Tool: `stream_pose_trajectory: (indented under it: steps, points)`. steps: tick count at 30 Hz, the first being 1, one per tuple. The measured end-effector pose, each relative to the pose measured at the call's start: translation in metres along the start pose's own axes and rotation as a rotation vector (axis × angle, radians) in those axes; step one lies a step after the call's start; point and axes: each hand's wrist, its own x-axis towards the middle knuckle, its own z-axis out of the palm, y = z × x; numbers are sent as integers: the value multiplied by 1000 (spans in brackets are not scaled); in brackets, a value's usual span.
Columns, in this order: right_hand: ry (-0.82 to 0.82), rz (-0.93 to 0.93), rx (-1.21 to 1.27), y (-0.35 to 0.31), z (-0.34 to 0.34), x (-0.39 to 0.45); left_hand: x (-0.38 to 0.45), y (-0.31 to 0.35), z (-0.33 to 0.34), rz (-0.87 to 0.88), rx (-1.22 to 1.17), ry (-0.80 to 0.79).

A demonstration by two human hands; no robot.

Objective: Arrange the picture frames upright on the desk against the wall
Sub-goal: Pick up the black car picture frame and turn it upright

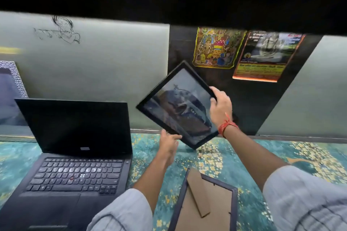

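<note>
A black picture frame (174,103) with a dark picture hangs tilted in the air above the desk, near the wall. My right hand (220,108) grips its right edge, thumb on the front. My left hand (169,142) touches its lower left edge from below. A second frame (204,204) lies face down on the desk close to me, its brown cardboard back and stand showing. A third frame (10,92) with a textured silver border stands upright against the wall at the far left.
An open black laptop (75,155) fills the desk's left half. The desk (281,155) has a teal and yellow patterned cover. Two posters (217,47) hang on the dark wall panel behind. A dark shelf overhangs the top of the view.
</note>
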Motion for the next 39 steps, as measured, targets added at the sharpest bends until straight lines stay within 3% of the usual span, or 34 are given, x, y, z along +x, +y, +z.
stream_pose_trajectory:
  steps: [4, 10, 13, 15, 19, 23, 28, 35, 39]
  points:
    - [-91, -266, -228, -22, 22, 10, 7, -28, -10, -212, -184, 19]
    - [-229, -374, -310, -18, 55, 4, 5, -40, -32, -273, -380, -47]
    - [-287, -396, -345, -11, 69, 5, 9, -41, -47, -250, -305, -52]
    - [-292, -391, -346, -10, 70, 10, 10, -41, -57, -188, -246, 26]
    - [-152, -444, -485, -12, 68, 12, 11, -32, -75, -19, 70, 120]
    - [-112, -467, -613, -11, 70, -4, 11, -5, -79, 99, 310, 131]
    - [-148, -351, -677, 3, 68, -24, 17, 17, -86, 118, 412, 147]
    - [-194, -109, -451, 18, 36, -67, -16, 8, -87, 87, 548, 92]
    - [-540, 232, -273, 26, 13, -124, -77, -26, -80, 82, 833, -21]
